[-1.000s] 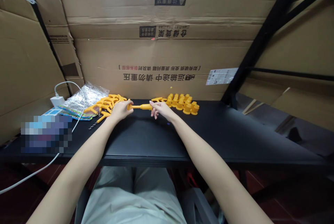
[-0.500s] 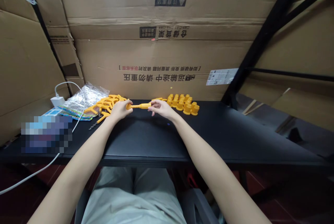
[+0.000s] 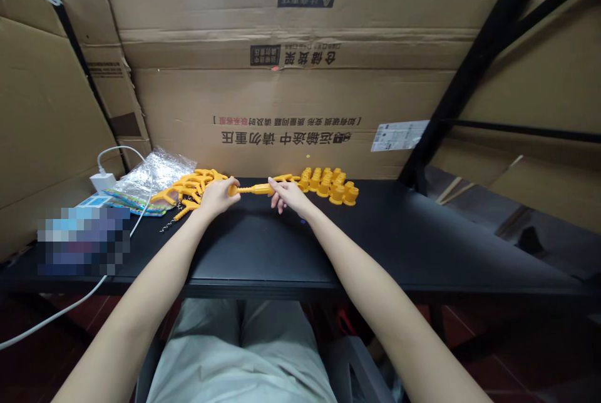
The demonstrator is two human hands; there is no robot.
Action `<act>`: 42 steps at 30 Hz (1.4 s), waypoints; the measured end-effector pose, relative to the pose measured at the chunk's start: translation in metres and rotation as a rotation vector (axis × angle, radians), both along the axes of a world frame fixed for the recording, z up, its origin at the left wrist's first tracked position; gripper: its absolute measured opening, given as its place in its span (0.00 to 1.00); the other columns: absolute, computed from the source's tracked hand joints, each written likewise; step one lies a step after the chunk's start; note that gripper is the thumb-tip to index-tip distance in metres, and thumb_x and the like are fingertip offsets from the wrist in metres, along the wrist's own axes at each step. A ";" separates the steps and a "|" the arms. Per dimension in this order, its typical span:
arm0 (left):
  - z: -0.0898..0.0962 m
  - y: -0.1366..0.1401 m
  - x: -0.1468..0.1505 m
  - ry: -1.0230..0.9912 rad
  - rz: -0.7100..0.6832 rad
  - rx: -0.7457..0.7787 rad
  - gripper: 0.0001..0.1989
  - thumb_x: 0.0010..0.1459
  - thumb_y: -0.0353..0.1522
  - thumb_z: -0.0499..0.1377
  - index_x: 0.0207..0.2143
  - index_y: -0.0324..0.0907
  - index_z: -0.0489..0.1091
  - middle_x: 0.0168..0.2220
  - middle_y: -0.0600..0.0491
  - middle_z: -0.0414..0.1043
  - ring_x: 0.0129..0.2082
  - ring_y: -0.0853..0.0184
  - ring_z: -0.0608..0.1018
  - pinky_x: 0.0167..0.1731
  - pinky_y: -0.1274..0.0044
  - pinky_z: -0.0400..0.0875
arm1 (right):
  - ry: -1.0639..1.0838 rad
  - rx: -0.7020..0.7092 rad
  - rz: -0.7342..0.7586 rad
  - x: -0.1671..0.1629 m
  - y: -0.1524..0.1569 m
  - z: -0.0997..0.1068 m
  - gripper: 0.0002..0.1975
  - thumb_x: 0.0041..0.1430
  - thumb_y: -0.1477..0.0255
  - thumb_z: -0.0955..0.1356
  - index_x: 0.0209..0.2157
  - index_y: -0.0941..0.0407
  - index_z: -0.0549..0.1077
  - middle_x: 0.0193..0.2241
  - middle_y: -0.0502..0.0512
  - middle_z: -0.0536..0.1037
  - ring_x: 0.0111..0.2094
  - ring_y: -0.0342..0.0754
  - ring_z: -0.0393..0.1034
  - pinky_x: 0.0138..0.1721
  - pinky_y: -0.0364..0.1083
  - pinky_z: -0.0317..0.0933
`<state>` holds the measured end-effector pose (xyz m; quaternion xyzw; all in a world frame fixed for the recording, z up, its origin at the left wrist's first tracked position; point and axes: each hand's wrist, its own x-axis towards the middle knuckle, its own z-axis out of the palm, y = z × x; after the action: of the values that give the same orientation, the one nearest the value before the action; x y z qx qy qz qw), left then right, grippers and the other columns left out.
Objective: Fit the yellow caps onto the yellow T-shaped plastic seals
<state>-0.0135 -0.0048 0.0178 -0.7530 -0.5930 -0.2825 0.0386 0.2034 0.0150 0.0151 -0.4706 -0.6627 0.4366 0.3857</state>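
Farthest back, cardboard sheet (image 3: pixel 300 93): stands behind the work, printed with upside-down lettering, a white label (image 3: pixel 399 136) stuck low on its right.
Table (image 3: pixel 263 246): black, dark-edged, carrying everything worked on.
Pixelated block (image 3: pixel 84 240): at the table's left end, blurred beyond recognition, a white cable (image 3: pixel 141 218) passing beside it.
Yellow corkscrew pile (image 3: pixel 190 190): heaped just beyond and beside the left hand (image 3: pixel 220 198), at least two metal spirals bare. Judging by these, this is the share not yet dealt with; how many lie underneath I cannot tell.
Clear plastic wrap (image 3: pixel 162 171): crumpled behind the pile, near the cardboard.
Yellow cups (image 3: pixel 323 188): grouped in close rows right of the right hand (image 3: pixel 291 198), wide rims down on the table, each apart from any corkscrew; probably unused parts.
Hands: left fingers are closed around the rounded left end of the held yellow piece; right thumb and fingers pinch its other end, remaining fingers curled loosely.
Held yellow piece (image 3: pixel 260 189): lies level between both hands, above the table, ridged neck to the left, thicker barrel to the right. No bare metal shows, so it seems well advanced; whether it is complete cannot be told.
Loose yellow pieces (image 3: pixel 285 178): flat on the table just behind the right hand, partly hidden; perhaps finished ones, though their ends are unclear.
Lowest spiral (image 3: pixel 166 226): thin, silvery, poking out of the pile toward the near left, uncovered.
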 end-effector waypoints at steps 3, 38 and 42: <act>0.000 0.002 -0.002 -0.021 0.002 0.006 0.14 0.50 0.31 0.57 0.41 0.44 0.72 0.36 0.52 0.77 0.37 0.62 0.77 0.39 0.74 0.68 | 0.015 0.037 0.018 0.004 0.006 -0.004 0.20 0.62 0.56 0.64 0.34 0.60 0.71 0.23 0.55 0.78 0.12 0.39 0.66 0.14 0.37 0.54; -0.013 0.010 -0.013 -0.050 -0.164 0.096 0.16 0.53 0.44 0.60 0.38 0.43 0.70 0.31 0.54 0.74 0.33 0.66 0.75 0.36 0.77 0.66 | 0.121 0.131 0.086 0.013 0.013 -0.012 0.18 0.48 0.65 0.75 0.37 0.60 0.71 0.26 0.52 0.79 0.19 0.39 0.70 0.21 0.38 0.62; -0.014 0.010 -0.013 -0.054 -0.163 0.100 0.16 0.52 0.44 0.60 0.39 0.43 0.70 0.31 0.54 0.74 0.33 0.66 0.76 0.37 0.77 0.66 | 0.134 0.122 0.084 0.012 0.013 -0.013 0.18 0.48 0.65 0.75 0.36 0.59 0.71 0.26 0.52 0.79 0.19 0.39 0.70 0.21 0.38 0.62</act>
<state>-0.0262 0.0056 0.0041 -0.7880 -0.5159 -0.3340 0.0371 0.2156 0.0282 0.0019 -0.3878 -0.6798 0.4417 0.4386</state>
